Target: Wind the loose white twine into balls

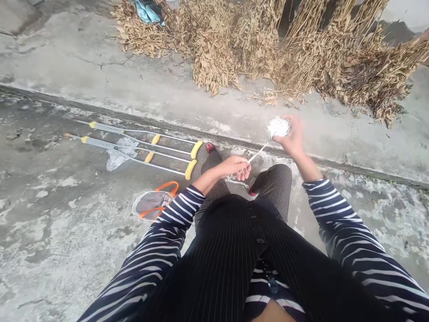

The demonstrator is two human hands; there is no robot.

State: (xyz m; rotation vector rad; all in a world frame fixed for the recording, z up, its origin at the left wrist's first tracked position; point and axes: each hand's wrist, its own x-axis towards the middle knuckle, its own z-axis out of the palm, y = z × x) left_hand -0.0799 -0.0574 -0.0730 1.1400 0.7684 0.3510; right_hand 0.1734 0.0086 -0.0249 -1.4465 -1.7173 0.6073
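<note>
Light, soft ball of white twine (278, 127) is held by the right hand (294, 139); its strand (258, 152) is pinched in the left hand (235, 167).

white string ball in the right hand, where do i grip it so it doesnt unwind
Best to cup the round body of the white string ball from the far right, as the right hand does now. It's compact, so curled fingers should wrap it well. Keep the grip off the side where the strand leaves toward the left hand, so it can run free.
</note>
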